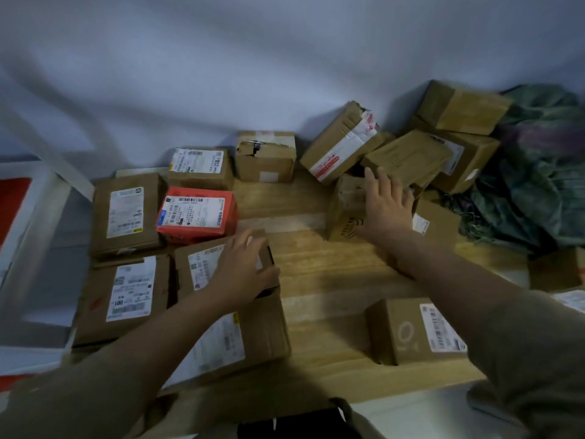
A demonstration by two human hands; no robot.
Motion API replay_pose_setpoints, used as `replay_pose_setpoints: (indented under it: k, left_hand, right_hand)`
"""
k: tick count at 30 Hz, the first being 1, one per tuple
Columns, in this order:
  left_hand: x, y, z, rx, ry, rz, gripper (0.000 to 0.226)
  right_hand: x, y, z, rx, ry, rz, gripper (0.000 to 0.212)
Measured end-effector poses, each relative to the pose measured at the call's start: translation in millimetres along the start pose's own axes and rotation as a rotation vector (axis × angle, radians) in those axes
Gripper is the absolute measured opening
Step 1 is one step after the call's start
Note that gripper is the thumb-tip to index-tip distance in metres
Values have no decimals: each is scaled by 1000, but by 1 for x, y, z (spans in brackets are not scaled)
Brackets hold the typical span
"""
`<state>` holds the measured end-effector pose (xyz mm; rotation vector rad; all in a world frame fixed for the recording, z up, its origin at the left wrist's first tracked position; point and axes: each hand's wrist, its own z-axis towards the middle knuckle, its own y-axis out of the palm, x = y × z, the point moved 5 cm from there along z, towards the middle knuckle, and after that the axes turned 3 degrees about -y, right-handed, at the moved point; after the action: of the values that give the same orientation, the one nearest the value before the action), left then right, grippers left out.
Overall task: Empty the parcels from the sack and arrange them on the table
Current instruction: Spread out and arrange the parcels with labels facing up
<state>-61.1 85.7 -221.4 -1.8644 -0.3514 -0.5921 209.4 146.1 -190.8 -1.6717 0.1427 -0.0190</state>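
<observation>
Several cardboard parcels lie in rows on the left of the wooden table (316, 274), among them a red box (198, 213). My left hand (243, 270) rests on a labelled brown parcel (202, 264), fingers curled over its right edge. My right hand (386, 207) reaches with spread fingers onto a brown parcel (345, 210) at the foot of a jumbled heap of boxes (408, 156). The crumpled green sack (538, 172) lies at the far right behind the heap.
A brown box with a label (414, 331) stands near the table's front right. Another box (557, 267) sits at the right edge. A white wall runs behind the table. A white and red frame (28, 210) is off the left side.
</observation>
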Motion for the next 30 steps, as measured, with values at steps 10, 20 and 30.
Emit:
replay_pose_setpoints:
  k: [10, 20, 30]
  left_hand:
    - [36, 16, 30, -17, -420, -775, 47]
    - [77, 25, 44, -278, -474, -1246, 54]
    - [67, 22, 42, -95, -434, -1193, 52]
  right_hand:
    - [25, -18, 5, 93, -458, 1, 99]
    - [52, -23, -30, 537, -876, 180, 63]
    - [48, 35, -19, -642, 115, 1437, 59]
